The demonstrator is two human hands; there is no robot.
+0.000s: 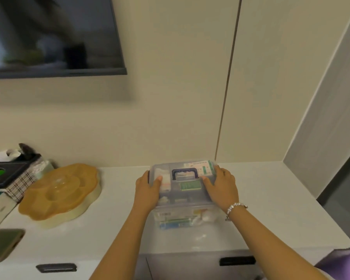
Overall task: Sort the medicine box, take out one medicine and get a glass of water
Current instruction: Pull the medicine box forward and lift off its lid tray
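Observation:
A clear plastic medicine box (pixel 183 201) with a dark blue handle (pixel 184 173) stands on the white counter (pixel 271 209), its lid closed. Cartons and packets show through its lid and front wall. My left hand (pixel 149 188) grips the box's left side, thumb on the lid. My right hand (pixel 222 185), with a bead bracelet at the wrist, grips the right side, thumb on the lid near the handle. No glass is in view.
An amber flower-shaped snack tray (pixel 59 193) sits to the left. Further left are a checked tissue box (pixel 18 184) and a dark tray. A green phone (pixel 2 245) lies at the front left. A wall screen (pixel 49 35) hangs above. Drawer handles (pixel 237 260) are below the counter edge.

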